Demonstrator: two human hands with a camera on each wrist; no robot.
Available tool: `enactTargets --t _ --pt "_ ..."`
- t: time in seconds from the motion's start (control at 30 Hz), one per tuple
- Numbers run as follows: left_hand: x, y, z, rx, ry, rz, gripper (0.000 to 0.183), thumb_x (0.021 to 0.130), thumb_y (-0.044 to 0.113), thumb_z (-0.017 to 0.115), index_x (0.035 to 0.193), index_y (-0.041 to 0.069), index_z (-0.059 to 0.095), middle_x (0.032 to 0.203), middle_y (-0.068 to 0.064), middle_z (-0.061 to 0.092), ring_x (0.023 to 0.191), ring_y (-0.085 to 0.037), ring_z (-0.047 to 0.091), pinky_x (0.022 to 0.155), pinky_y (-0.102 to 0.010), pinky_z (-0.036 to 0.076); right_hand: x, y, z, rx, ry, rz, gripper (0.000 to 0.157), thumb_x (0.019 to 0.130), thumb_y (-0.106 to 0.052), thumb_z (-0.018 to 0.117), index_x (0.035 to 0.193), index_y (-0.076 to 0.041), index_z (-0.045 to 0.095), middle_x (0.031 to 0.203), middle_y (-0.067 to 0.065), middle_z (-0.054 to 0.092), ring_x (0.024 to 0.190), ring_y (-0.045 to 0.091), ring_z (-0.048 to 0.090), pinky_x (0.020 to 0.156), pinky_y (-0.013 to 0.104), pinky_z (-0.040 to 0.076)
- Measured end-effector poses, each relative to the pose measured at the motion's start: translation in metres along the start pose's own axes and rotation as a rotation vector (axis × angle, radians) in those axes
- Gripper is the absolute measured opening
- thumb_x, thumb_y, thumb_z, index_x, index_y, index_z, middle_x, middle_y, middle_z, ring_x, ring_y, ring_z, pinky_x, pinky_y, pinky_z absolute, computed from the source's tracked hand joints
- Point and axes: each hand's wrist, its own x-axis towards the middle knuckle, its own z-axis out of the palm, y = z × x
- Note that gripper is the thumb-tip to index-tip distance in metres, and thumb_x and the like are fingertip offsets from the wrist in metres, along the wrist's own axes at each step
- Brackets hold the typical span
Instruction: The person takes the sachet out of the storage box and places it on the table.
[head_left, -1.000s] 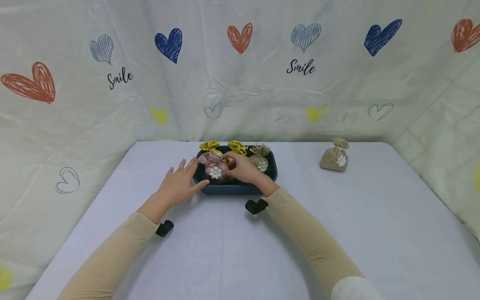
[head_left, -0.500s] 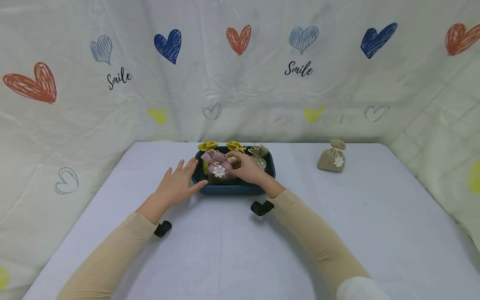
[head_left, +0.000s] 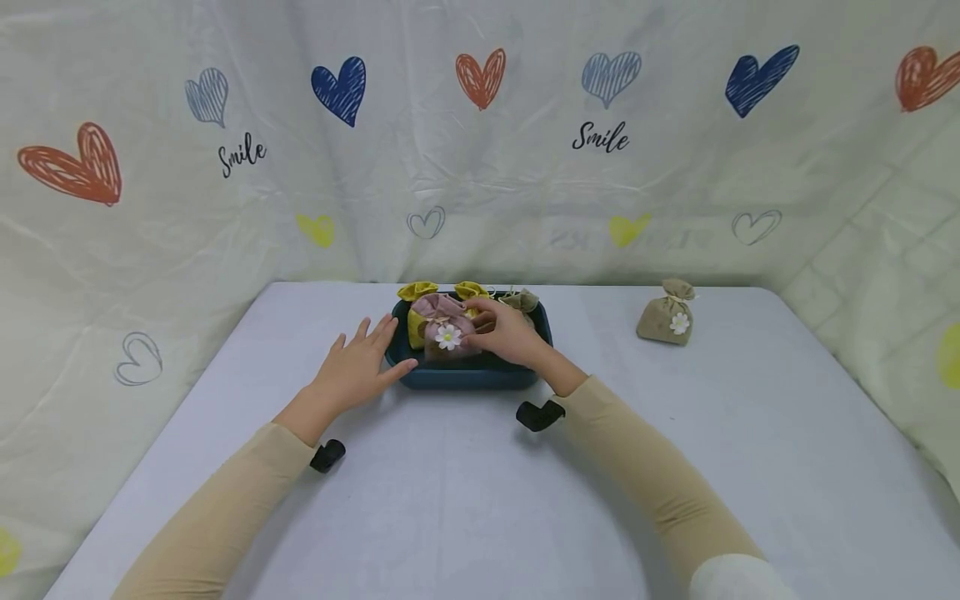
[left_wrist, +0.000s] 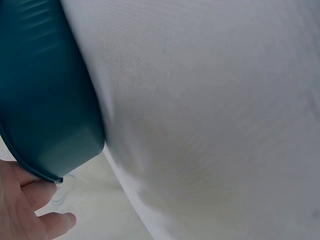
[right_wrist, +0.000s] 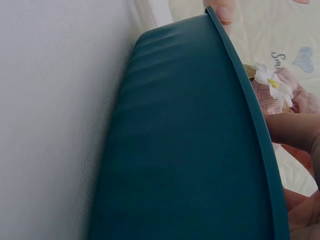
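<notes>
A pink drawstring pouch (head_left: 438, 308) with a white flower stands inside a dark teal plastic tub (head_left: 468, 380). My right hand (head_left: 512, 335) pinches the pouch's right side between thumb and fingers. In the right wrist view, the pouch (right_wrist: 267, 97) and fingers (right_wrist: 295, 130) show past the tub's rim. My left hand (head_left: 352, 372) lies with spread, straight fingers against the tub's left end. Its fingers (left_wrist: 37, 195) touch the rim in the left wrist view. Behind the pink pouch are two yellow pouches (head_left: 417, 291). A grey-beige pouch (head_left: 522, 298) at the tub's right is partly hidden by my right hand.
Another beige pouch (head_left: 665, 318) with a white flower stands on the white table (head_left: 442, 492), toward the back right. A pale curtain (head_left: 517, 183) printed with hearts hangs behind the table. Black wrist cameras (head_left: 540, 415) sit below both wrists.
My right hand has shifted the pink pouch rightward within the tub, uncovering more of the left yellow pouch and covering more of the grey-beige one. My left hand has stayed in place.
</notes>
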Motion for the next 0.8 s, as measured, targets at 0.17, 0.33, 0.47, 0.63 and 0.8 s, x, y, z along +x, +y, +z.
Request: enactTargets --t 0.17,0.33,0.47,0.63,0.8 --pt "-0.001 0.001 -0.001 0.000 0.004 0.002 0.092 0.102 0.066 0.044 0.165 0.005 0.017 0.170 -0.013 0.015 0.153 -0.045 0.012 0.116 -0.070 0.015 -0.007 -0.001 -0.005 0.012 -0.002 -0.016 0.056 0.095 -0.007 0.074 0.147 -0.002 0.053 0.125 0.022 0.067 0.117 0.033 0.065 0.088 0.041 0.057" --pt "-0.002 0.001 -0.001 -0.005 -0.001 0.001 0.092 0.102 0.066 0.044 0.165 0.005 0.017 0.170 -0.013 0.015 0.153 -0.045 0.012 0.117 -0.070 0.014 -0.012 0.000 -0.007 0.032 0.015 -0.017 0.057 0.095 -0.008 0.074 0.148 -0.002 0.052 0.126 0.021 0.066 0.117 0.034 0.065 0.086 0.041 0.057" --pt "-0.001 0.000 -0.002 -0.007 -0.003 0.002 0.091 0.103 0.065 0.045 0.165 0.005 0.017 0.170 -0.013 0.015 0.153 -0.045 0.012 0.116 -0.070 0.015 -0.015 0.002 -0.008 0.058 0.044 0.002 0.059 0.095 -0.009 0.075 0.148 -0.002 0.052 0.128 0.021 0.065 0.119 0.034 0.064 0.087 0.041 0.057" --pt "-0.001 0.000 -0.002 -0.008 -0.007 -0.002 0.092 0.102 0.066 0.045 0.165 0.005 0.017 0.170 -0.013 0.015 0.154 -0.044 0.011 0.117 -0.070 0.014 -0.018 0.002 -0.010 0.117 0.055 0.027 0.058 0.094 -0.009 0.075 0.148 -0.004 0.053 0.130 0.021 0.065 0.119 0.034 0.064 0.086 0.039 0.058" --pt "-0.001 0.001 -0.002 -0.010 -0.004 0.002 0.092 0.102 0.066 0.046 0.165 0.005 0.017 0.170 -0.013 0.016 0.153 -0.045 0.011 0.116 -0.070 0.014 -0.020 0.002 -0.013 0.150 0.055 0.026 0.056 0.095 -0.008 0.074 0.147 -0.003 0.053 0.131 0.022 0.063 0.121 0.035 0.062 0.088 0.040 0.058"
